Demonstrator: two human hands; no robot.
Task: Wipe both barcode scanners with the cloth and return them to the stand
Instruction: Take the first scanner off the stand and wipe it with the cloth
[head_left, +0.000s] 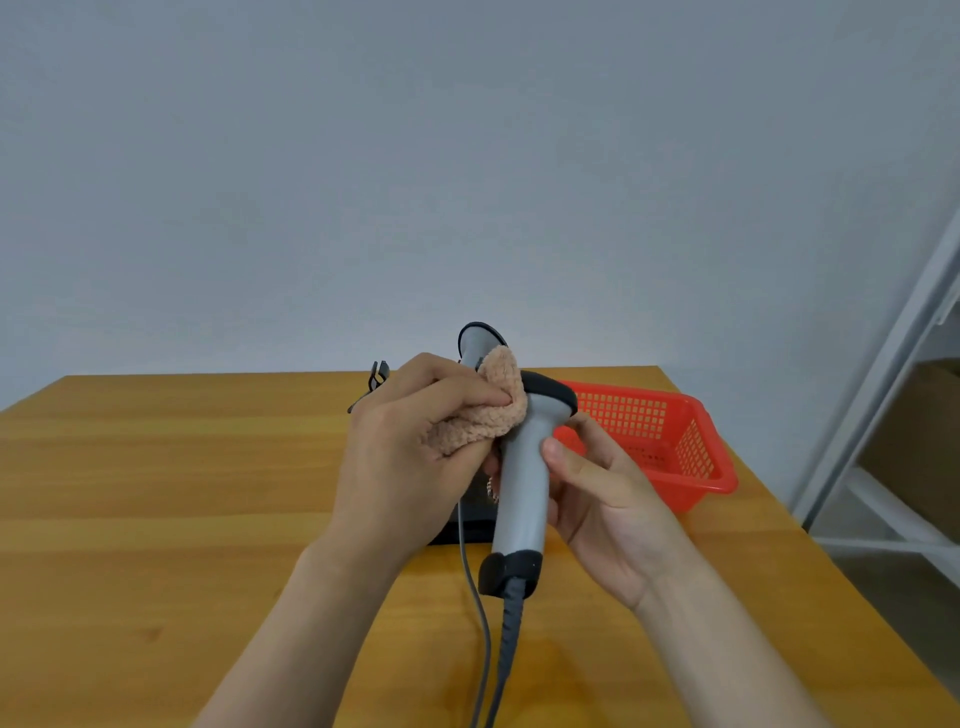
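Note:
My right hand (602, 488) grips the handle of a grey barcode scanner (522, 493) with a black head and black base, held upright above the table. My left hand (405, 447) holds a fuzzy peach cloth (493, 410) bunched against the scanner's upper handle. Behind my hands a second grey scanner (475, 343) sticks up, its lower part hidden. The black stand (467, 525) shows only in part below my left hand. Both scanners' grey cables (485, 623) run toward me.
A red plastic basket (670, 441) sits at the right on the wooden table (156, 493). A small black clip-like part (378, 375) pokes up behind my left hand. A white shelf frame (893, 389) stands beyond the table's right edge.

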